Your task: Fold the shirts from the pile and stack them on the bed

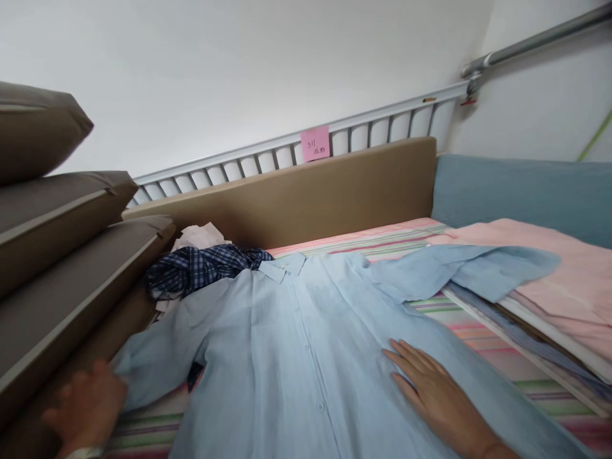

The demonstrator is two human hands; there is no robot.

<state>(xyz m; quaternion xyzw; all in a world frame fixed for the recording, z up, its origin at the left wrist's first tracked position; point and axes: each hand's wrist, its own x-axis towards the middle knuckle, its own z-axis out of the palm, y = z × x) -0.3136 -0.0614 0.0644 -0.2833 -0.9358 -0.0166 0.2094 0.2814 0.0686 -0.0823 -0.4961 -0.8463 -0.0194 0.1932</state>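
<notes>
The light-blue button-up shirt [282, 357] lay front-up on the striped bedsheet [478, 338], under flat, slightly parted fingers [411, 357] of the right hand [435, 395]. By one sleeve [160, 357] was the blurred left hand [88, 408]; whether it pinched, I could not tell.

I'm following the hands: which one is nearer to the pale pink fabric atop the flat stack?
Right. The right hand rests on the light blue button-front shirt, left of the pink fabric; the left hand is across the shirt, by its opposite sleeve.
</notes>
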